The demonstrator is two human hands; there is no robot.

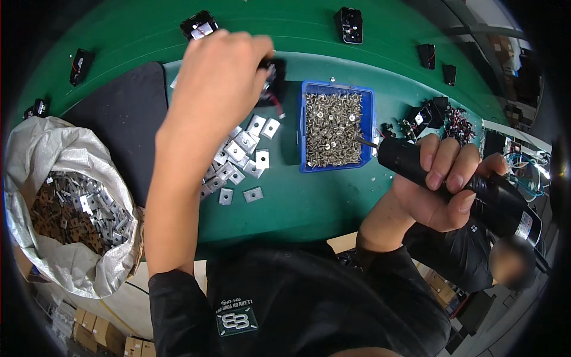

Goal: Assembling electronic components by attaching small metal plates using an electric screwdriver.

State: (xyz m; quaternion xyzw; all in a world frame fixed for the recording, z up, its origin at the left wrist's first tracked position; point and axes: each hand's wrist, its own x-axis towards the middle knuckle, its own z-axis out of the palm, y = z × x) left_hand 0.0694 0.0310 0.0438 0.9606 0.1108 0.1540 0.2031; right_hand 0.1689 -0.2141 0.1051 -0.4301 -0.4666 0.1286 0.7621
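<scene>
My right hand (449, 184) is wrapped round a black electric screwdriver (397, 156). Its bit points left, and the tip is at the right rim of a blue bin (302, 128) full of small silver screws (333, 134). Further left, my left hand (223, 77) reaches away over the table with its fingers curled on a black plastic case (275, 80). Red wires (275, 102) hang from the case; part of it is hidden behind the fingers. Below that hand lies a loose pile of square metal plates (238, 152), each with a hole.
A white woven sack (65, 143) of metal plates stands at the left, beside a black mat (128, 113). Several black cases, one a dark case (350, 25), sit on the green far strip. Wired parts (458, 125) are heaped at the right, near another person (458, 253).
</scene>
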